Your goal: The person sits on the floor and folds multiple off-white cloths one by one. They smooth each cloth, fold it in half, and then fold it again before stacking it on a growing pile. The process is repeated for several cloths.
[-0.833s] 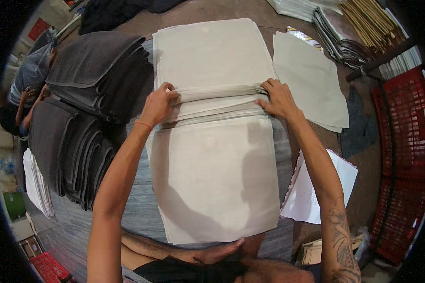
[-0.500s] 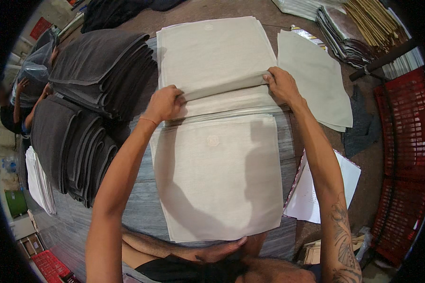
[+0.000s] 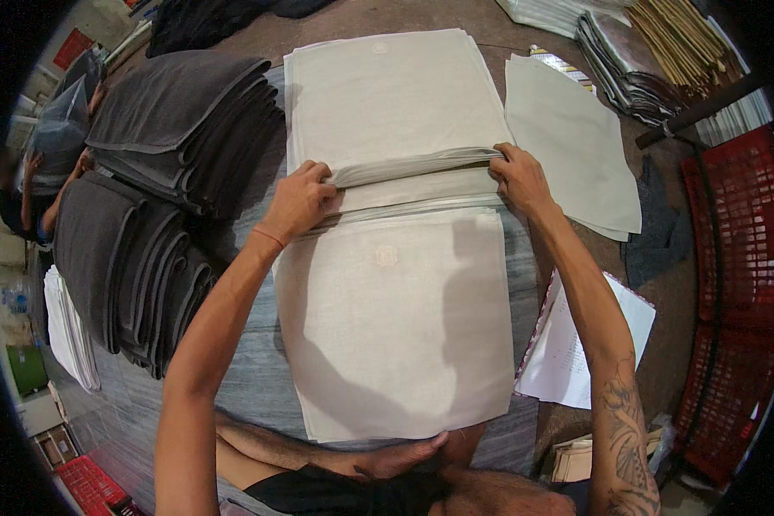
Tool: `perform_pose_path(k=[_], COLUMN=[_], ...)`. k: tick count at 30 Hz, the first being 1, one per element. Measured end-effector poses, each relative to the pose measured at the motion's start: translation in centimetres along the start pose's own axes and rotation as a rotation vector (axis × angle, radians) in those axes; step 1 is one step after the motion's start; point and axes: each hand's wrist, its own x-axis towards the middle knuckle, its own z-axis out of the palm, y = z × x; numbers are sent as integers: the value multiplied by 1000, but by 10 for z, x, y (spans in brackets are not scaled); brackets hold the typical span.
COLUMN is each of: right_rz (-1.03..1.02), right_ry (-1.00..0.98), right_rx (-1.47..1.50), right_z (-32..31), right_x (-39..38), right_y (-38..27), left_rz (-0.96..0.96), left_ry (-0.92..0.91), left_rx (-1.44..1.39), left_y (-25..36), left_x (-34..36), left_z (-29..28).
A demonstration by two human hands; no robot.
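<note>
My left hand (image 3: 303,196) is closed on the left end of a bunched band of cream cloths (image 3: 413,168) across the middle. My right hand (image 3: 518,178) is closed on its right end, fingertips at the layered edges. Beyond the band lies an upper stack of cream cloths (image 3: 391,95) with a small pale emblem at its top. Nearer me lies a lower stack of cream cloths (image 3: 391,327) with a similar emblem. More pale cloths (image 3: 568,142) lie to the right of my right hand.
Dark grey cloth stacks (image 3: 150,116) fill the left. An open notebook (image 3: 615,331) lies by my right forearm, near red crates (image 3: 727,232). Folded goods (image 3: 662,47) lie at the back right. Another person (image 3: 52,193) with a plastic-wrapped bundle is at far left. My bare legs are below.
The band of cloth was lifted a little and tilted up at the right; now my right hand sits lower and the band's layered edges show again. My grip stays on both ends.
</note>
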Motion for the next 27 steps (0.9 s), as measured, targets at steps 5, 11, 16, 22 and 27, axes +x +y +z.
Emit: perform_pose_path(k=[5, 11, 16, 22, 27], right_rz=[-68, -17, 24, 59, 106], right_ry=[-1, -104, -99, -153, -111], right_rx=[-25, -60, -106, -125, -78], right_z=[7, -1, 0, -7, 4], right_x=[-1, -13, -10, -6, -2], right_y=[-2, -19, -26, -30, -20], left_rz=[-3, -42, -79, -319, -432], left_ry=[-96, -42, -14, -179, -97], left_rx=[-10, -72, -147, -324, -515], left_y=[0, 11, 4, -13, -28], left_x=[-12, -22, -15, 9, 14], left_z=[11, 13, 12, -7, 0])
